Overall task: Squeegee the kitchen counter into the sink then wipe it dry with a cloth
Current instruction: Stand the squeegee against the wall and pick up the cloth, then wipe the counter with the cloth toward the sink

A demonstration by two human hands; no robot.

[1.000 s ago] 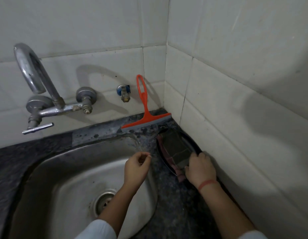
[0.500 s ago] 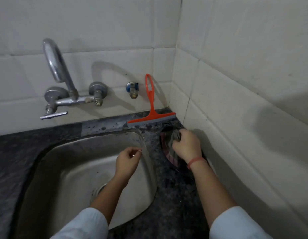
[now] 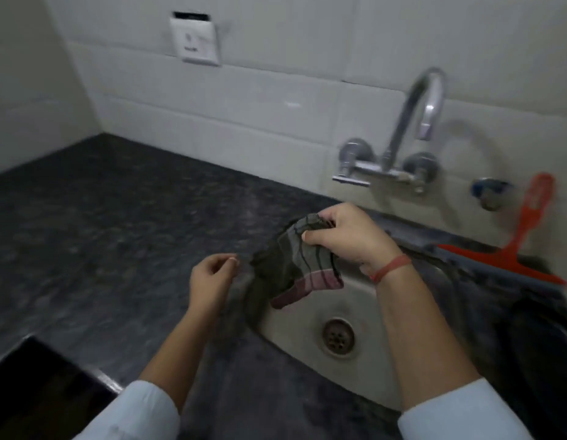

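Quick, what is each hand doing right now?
Left hand: loosely curled, holding nothing.
Right hand: closed on the cloth, above the sink.

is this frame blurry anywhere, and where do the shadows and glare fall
Head view: motion blur smears the orange squeegee and the cloth; the tap throws a soft shadow on the tiles to its right and carries a small highlight; wide-angle bend curves the tile lines.

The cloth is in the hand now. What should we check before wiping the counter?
1. Cloth gripped by the right hand: ok.
2. Left hand free to help: ok, holds nothing.
3. Squeegee out of the way, against the wall by the sink: ok.
4. Counter free of objects: ok.
5. Counter free of water: cannot tell, blurred.
6. Cloth dry: cannot tell.
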